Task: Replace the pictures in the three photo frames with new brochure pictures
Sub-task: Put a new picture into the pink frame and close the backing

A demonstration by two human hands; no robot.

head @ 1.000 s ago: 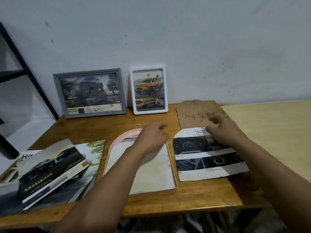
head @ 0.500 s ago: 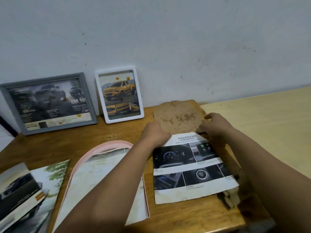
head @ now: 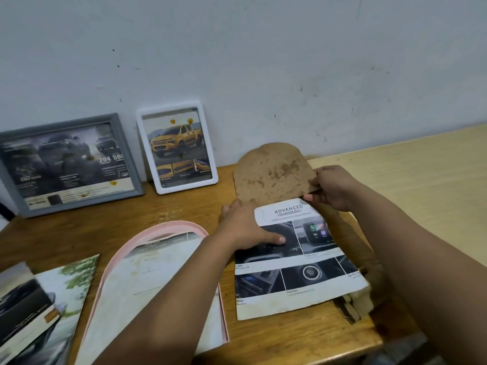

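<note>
A brochure picture headed "ADVANCED", with car-interior photos, lies on the wooden table. A brown arched backing board lies partly under its top edge. My left hand rests on the picture's upper left, thumb stretched across the print. My right hand pinches the backing board's right edge. A pink arched frame lies flat at centre left with a pale sheet inside. A grey frame and a white frame lean against the wall, each holding a truck picture.
Loose car brochures lie at the table's left front. A lighter wooden table adjoins on the right. The wall stands close behind the frames. A worn patch marks the table's right front edge.
The view has shifted right and closer. My left hand left the pink frame and came to rest on the brochure picture. My right hand moved from the picture to the backing board's edge.
</note>
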